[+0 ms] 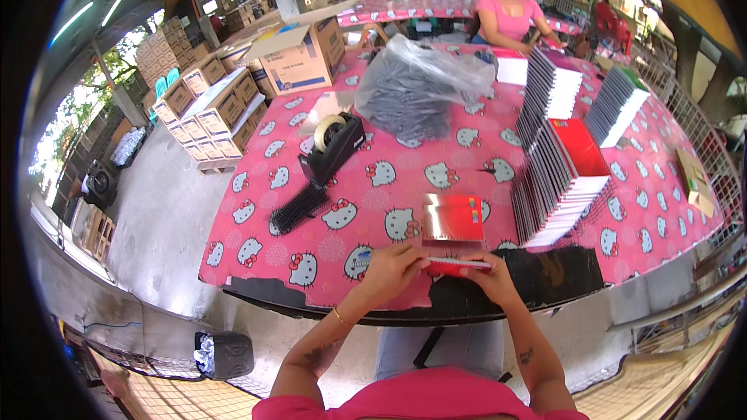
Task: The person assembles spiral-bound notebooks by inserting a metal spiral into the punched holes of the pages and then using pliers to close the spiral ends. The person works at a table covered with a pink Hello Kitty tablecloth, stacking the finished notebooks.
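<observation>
A small red notebook (449,268) is tipped up on edge near the front of the table, its pale page edges and a binding edge facing upward. My left hand (393,271) pinches its left end. My right hand (492,278) grips the right end, thumb along the near side. Just beyond it lies another glossy red notebook (453,218), flat on the tabletop. A bundle of black spiral binding coils (299,208) rests to the left, below a black tape dispenser (333,149) with a roll of tape.
Tall stacks of bound notebooks (548,179) stand at right, another stack (615,109) behind. A clear plastic bag of dark coils (412,93) sits far centre, an open carton (305,58) far left. A co-worker in pink (510,15) is across the pink patterned table (264,225).
</observation>
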Motion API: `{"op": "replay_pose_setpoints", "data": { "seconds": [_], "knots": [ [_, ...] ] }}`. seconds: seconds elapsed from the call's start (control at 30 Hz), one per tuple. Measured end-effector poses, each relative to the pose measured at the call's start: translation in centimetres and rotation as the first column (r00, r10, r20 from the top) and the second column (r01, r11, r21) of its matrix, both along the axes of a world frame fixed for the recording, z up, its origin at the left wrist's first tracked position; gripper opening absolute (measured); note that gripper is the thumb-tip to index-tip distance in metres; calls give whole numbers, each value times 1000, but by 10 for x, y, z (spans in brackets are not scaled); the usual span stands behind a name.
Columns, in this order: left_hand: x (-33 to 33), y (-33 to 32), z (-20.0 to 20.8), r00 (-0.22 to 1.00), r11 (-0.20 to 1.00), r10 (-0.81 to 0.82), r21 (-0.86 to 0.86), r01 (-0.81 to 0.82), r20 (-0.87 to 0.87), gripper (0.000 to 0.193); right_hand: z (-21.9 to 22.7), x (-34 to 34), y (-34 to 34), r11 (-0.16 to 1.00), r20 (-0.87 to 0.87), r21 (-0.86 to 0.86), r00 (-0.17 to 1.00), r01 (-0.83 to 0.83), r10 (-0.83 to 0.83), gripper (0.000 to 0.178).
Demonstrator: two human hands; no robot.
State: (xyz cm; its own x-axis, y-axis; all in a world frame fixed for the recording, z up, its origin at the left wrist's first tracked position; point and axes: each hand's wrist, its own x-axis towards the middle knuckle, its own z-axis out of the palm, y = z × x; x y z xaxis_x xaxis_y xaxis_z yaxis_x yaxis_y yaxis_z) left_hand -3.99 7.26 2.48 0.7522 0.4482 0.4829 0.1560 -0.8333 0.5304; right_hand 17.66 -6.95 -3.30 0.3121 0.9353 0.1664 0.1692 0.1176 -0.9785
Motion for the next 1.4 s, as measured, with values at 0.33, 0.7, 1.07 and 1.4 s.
{"op": "replay_pose_setpoints", "data": {
  "seconds": [0.33, 0.7, 1.07, 1.4],
  "knots": [
    [-2, 0, 5, 999, 992, 38, 121, -34, -31, 15, -2, -4, -181, 460, 74, -804, 705, -377, 706, 18],
    [1, -10, 7, 998, 993, 48, 109, -51, 28, 13, 157, 26, -27, 997, 683, 68, 727, 39, -75, 19],
    [-3, -8, 6, 999, 993, 36, 109, -39, 25, 15, 263, 66, 156, 945, 772, 317, 558, 78, -305, 20],
    [-3, -8, 1, 999, 998, 20, 66, -23, 38, 15, 321, 93, 245, 948, 808, 290, 499, 128, -314, 21]
  ]
}}
